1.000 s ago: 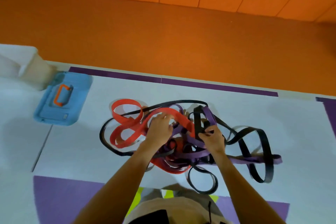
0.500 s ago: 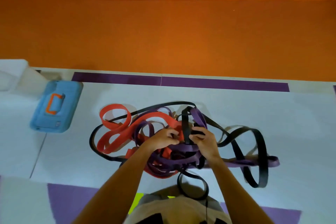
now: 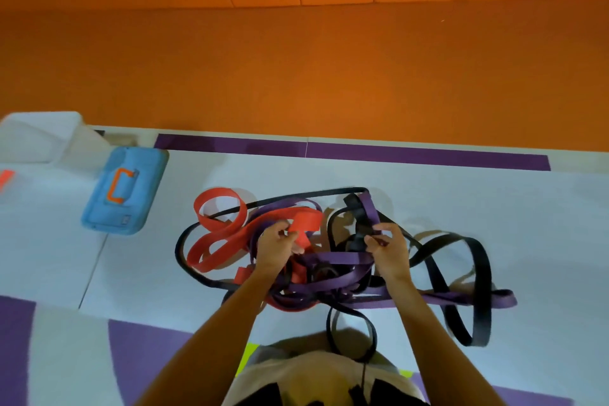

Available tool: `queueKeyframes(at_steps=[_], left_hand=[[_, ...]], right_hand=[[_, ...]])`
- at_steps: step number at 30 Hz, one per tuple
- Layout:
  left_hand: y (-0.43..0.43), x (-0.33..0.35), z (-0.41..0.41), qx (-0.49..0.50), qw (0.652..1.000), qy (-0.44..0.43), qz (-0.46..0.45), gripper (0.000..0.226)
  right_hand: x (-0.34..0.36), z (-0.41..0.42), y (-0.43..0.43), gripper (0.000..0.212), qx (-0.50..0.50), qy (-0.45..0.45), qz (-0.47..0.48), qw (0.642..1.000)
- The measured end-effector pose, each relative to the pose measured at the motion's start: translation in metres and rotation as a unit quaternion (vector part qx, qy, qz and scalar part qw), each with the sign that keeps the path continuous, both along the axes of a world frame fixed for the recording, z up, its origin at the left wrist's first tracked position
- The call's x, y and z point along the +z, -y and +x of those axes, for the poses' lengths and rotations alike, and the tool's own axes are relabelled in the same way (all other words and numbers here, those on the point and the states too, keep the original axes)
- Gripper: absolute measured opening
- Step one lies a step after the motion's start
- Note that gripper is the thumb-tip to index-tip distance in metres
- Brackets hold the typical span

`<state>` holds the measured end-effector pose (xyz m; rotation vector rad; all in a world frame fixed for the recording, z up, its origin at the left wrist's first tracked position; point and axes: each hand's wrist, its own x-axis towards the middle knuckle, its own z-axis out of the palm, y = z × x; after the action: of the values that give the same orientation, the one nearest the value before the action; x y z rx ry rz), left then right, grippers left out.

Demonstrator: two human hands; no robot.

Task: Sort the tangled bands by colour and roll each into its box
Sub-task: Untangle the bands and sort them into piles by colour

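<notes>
Head view: your left hand (image 3: 275, 249) pinches a fold of the flat red elastic band (image 3: 217, 241). Your right hand (image 3: 390, 250) grips the flat purple elastic band (image 3: 461, 298) beside a black strap (image 3: 479, 273). The tangle lies mid-way across the white mat (image 3: 461, 201), with a blue padded case (image 3: 138, 175) at far left.

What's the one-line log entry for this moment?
phase: untangling | left hand: pinches red band | right hand: grips purple band and black band | pile: tangled on mat
</notes>
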<state>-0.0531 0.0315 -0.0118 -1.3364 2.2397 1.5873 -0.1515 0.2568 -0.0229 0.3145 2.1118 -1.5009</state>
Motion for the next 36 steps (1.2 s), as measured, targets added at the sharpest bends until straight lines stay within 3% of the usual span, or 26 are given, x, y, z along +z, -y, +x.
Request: queueKeyframes(at_steps=[4, 6, 7, 9, 10, 12, 15, 17, 18, 20, 22, 24, 26, 32, 34, 36], left_hand=[[0.009, 0.006, 0.007, 0.117, 0.992, -0.038, 0.009, 0.025], [0.017, 0.009, 0.005, 0.154, 0.983, -0.037, 0.09, 0.026], [0.019, 0.012, 0.003, 0.153, 0.975, -0.026, 0.157, 0.023], [0.024, 0.016, 0.002, 0.074, 0.968, 0.026, 0.238, 0.01], [0.028, 0.014, 0.005, 0.013, 0.972, 0.047, 0.231, 0.009], [0.036, 0.008, 0.015, -0.112, 0.981, 0.056, 0.145, 0.025], [0.045, 0.0, 0.033, -0.254, 0.964, 0.047, 0.055, 0.032], [0.048, -0.006, 0.043, -0.312, 0.948, 0.044, 0.044, 0.034], [0.049, -0.008, 0.046, -0.343, 0.938, 0.042, 0.032, 0.037], [0.052, -0.013, 0.053, -0.42, 0.907, 0.033, -0.029, 0.048], [0.054, -0.019, 0.061, -0.477, 0.873, 0.025, -0.096, 0.064], [0.053, -0.023, 0.069, -0.49, 0.86, 0.015, -0.141, 0.08], [0.052, -0.027, 0.075, -0.487, 0.858, -0.001, -0.166, 0.086], [0.071, -0.035, 0.076, -0.449, 0.865, -0.105, -0.196, 0.057], [0.077, -0.035, 0.077, -0.422, 0.88, -0.112, -0.189, 0.045], [0.084, -0.034, 0.08, -0.358, 0.909, -0.115, -0.179, 0.037]], right_hand=[[0.002, 0.005, 0.007, 0.021, 0.139, -0.07, 0.179, 0.971], [0.005, 0.012, 0.015, 0.025, 0.207, -0.162, 0.259, 0.929], [0.007, 0.015, 0.02, 0.024, 0.232, -0.223, 0.243, 0.915], [0.006, 0.022, 0.028, 0.017, 0.314, -0.293, 0.163, 0.888], [0.005, 0.027, 0.032, 0.018, 0.366, -0.264, 0.142, 0.881], [0.006, 0.035, 0.038, 0.05, 0.462, -0.175, 0.178, 0.851], [0.005, 0.042, 0.034, 0.092, 0.5, -0.139, 0.218, 0.827], [0.009, 0.046, 0.03, 0.095, 0.524, -0.141, 0.233, 0.807], [0.013, 0.048, 0.029, 0.084, 0.533, -0.137, 0.247, 0.797], [0.021, 0.051, 0.028, 0.043, 0.515, -0.147, 0.266, 0.801], [0.03, 0.05, 0.025, 0.014, 0.433, -0.15, 0.246, 0.854], [0.036, 0.047, 0.022, 0.025, 0.308, -0.143, 0.219, 0.915], [0.041, 0.045, 0.021, 0.025, 0.212, -0.144, 0.207, 0.944], [0.044, 0.033, 0.045, 0.023, -0.035, -0.186, 0.241, 0.952], [0.043, 0.025, 0.048, 0.029, -0.044, -0.188, 0.263, 0.945], [0.039, 0.017, 0.046, 0.043, 0.075, -0.138, 0.319, 0.935]])
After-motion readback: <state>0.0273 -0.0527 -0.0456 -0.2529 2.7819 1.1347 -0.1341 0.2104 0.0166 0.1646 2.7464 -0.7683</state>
